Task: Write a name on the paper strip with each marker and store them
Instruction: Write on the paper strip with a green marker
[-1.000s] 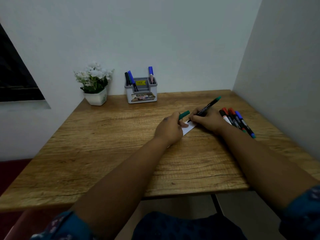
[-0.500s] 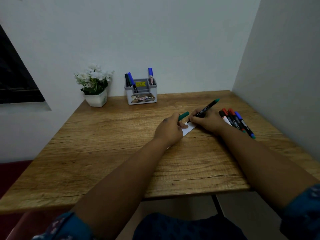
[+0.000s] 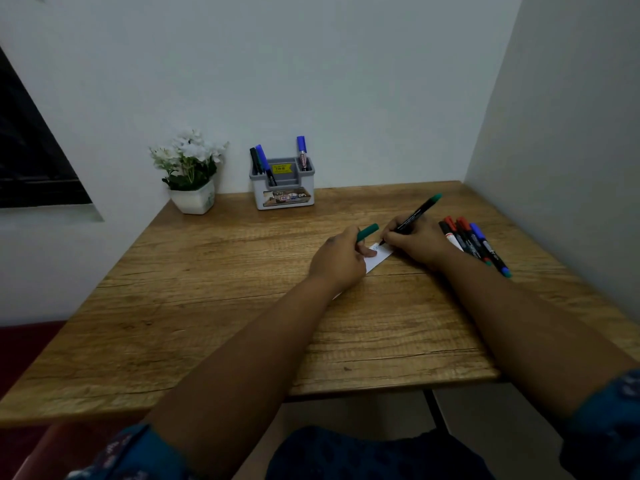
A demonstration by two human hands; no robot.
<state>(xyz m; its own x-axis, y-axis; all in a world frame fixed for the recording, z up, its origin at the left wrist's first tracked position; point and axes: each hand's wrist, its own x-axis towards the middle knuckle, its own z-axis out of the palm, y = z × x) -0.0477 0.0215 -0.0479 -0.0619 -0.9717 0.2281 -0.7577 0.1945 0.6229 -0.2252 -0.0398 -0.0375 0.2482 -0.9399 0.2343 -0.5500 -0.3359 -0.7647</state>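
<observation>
A white paper strip (image 3: pixel 380 257) lies on the wooden table (image 3: pixel 214 306), partly hidden under my hands. My right hand (image 3: pixel 417 242) grips a green marker (image 3: pixel 415 214), its tip touching the strip, where some writing shows. My left hand (image 3: pixel 341 259) rests on the strip and holds the green cap (image 3: pixel 367 231) in curled fingers. Several capped markers (image 3: pixel 472 245) in black, red and blue lie side by side just right of my right hand. A grey holder (image 3: pixel 284 188) at the back holds three markers.
A white pot of white flowers (image 3: pixel 190 174) stands at the back left of the table. Walls close in behind and along the right side. A dark window opening (image 3: pixel 31 161) is on the left.
My right hand has shifted slightly on the strip with the marker tip; a bit of writing now shows. The left hand keeps holding the cap in place.
</observation>
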